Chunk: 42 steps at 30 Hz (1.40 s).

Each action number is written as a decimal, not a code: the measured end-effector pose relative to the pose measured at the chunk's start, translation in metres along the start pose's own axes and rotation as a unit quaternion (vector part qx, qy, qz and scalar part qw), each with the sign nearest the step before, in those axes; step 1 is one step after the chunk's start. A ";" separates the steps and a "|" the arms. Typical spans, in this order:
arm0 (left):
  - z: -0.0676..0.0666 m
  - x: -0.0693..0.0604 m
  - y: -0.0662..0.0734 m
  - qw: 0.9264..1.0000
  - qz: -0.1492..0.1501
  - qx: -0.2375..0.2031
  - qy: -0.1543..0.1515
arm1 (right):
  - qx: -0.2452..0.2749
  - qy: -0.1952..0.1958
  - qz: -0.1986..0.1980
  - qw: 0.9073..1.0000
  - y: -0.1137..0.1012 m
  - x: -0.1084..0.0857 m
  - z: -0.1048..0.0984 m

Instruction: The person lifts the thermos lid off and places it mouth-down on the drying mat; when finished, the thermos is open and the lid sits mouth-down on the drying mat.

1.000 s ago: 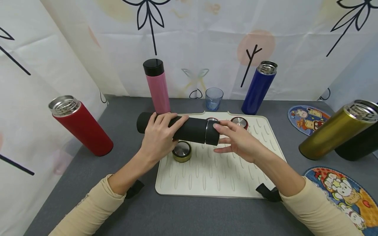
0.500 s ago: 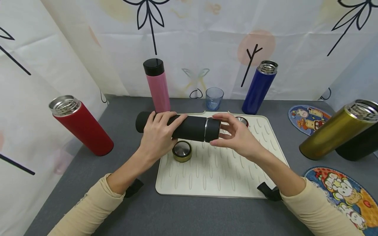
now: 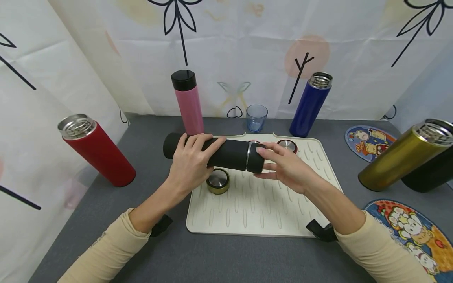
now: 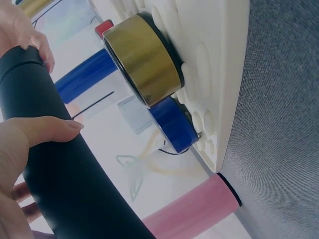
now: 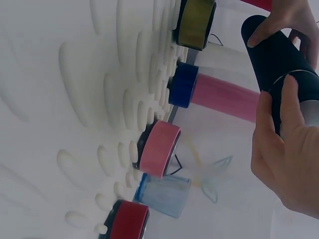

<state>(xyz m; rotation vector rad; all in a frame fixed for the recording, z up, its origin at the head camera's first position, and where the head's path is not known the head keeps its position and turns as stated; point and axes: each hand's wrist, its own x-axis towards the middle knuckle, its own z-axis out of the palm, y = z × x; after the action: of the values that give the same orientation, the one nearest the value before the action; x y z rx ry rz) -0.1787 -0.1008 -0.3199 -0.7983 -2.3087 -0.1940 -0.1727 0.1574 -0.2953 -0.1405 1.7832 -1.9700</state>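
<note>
A black thermos bottle (image 3: 228,152) lies sideways in the air above the white ridged tray (image 3: 255,220). My left hand (image 3: 189,165) grips its body, thumb along the near side in the left wrist view. At the right end, the fingers of my right hand (image 3: 286,167) hold the black lid (image 3: 255,158), which a thin silver ring sets off from the body. On the tray below stands a gold lid (image 3: 218,182). A blue lid (image 5: 183,85), a pink lid (image 5: 160,149) and a red lid (image 5: 129,220) show farther back in the right wrist view.
An uncapped red bottle (image 3: 99,153) stands left. Behind the tray are a capped pink bottle (image 3: 189,110), a blue glass (image 3: 256,118) and an uncapped blue bottle (image 3: 309,108). Right are a gold bottle (image 3: 393,159), a black bottle (image 3: 428,173) and cartoon mats (image 3: 412,236).
My right hand has rolled round the lid: half a second ago its fingers reached over the top with the thumb below; now the thumb is higher, much as a second ago. The left hand stays put.
</note>
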 end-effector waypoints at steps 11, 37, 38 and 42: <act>0.000 0.000 -0.002 1.000 -0.008 0.001 0.001 | -0.045 0.008 -0.051 0.998 0.003 -0.001 -0.004; -0.002 -0.002 -0.015 0.999 -0.031 -0.014 0.024 | 0.031 -0.003 -0.077 0.997 0.006 -0.006 -0.011; -0.002 -0.002 -0.016 0.999 -0.034 -0.020 0.030 | 0.039 -0.008 -0.076 0.996 0.006 -0.007 -0.012; -0.003 -0.003 -0.022 0.996 -0.057 -0.050 0.054 | 0.060 -0.019 -0.068 0.996 0.006 -0.006 -0.013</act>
<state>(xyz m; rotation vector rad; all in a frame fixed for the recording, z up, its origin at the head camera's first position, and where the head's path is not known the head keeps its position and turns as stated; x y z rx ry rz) -0.1888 -0.1207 -0.3180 -0.6886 -2.2571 -0.3964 -0.1707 0.1719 -0.3021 -0.2649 1.6646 -2.1503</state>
